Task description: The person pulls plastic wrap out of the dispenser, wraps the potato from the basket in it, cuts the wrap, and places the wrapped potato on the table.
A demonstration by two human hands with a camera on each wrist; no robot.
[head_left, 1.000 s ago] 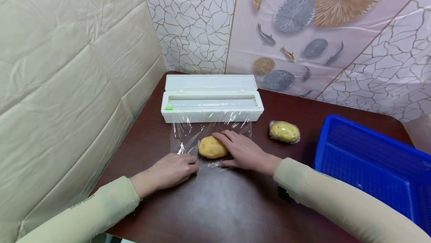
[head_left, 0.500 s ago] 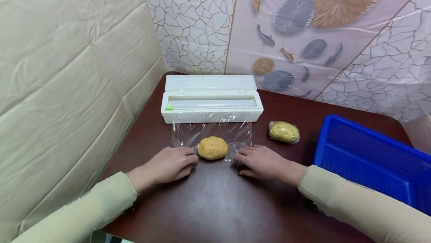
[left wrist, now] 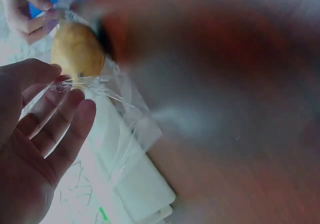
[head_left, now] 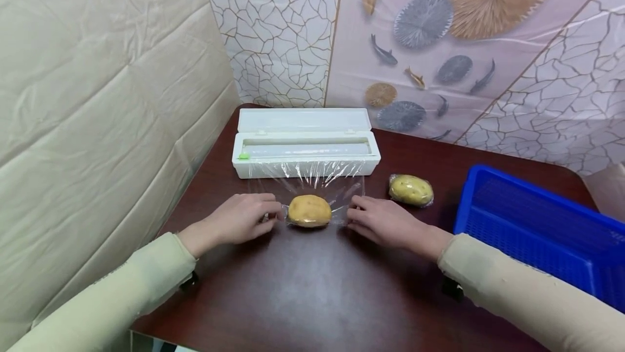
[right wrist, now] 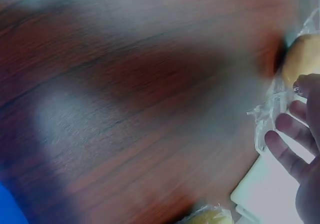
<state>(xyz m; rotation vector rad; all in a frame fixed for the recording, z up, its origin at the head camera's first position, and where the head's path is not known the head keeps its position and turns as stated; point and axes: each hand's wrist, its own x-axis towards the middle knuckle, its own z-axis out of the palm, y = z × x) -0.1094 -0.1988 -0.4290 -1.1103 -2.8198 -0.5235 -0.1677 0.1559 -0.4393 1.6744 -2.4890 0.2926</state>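
A yellow potato (head_left: 310, 211) rests on clear cling film (head_left: 342, 188), which stretches toward me from a white dispenser box (head_left: 307, 168) with its lid raised. My left hand (head_left: 240, 218) is just left of the potato and pinches the film's edge between thumb and forefinger, as the left wrist view shows; its other fingers (left wrist: 75, 129) are spread. On the potato's other side, my right hand (head_left: 386, 222) pinches the film too, thumb and forefinger together. Some film is drawn up against the potato's near side.
A second potato (head_left: 411, 190), wrapped in film, lies to the right of the box. Beyond it stands a blue plastic basket (head_left: 532, 254). A green slider (head_left: 244, 156) sits at the box's left end. Walls border the table (head_left: 312, 298) at the left and back.
My right hand has left the potato and moved right to the film. Both hands have since shifted slightly away from me, lifting the film's near edge against the potato.
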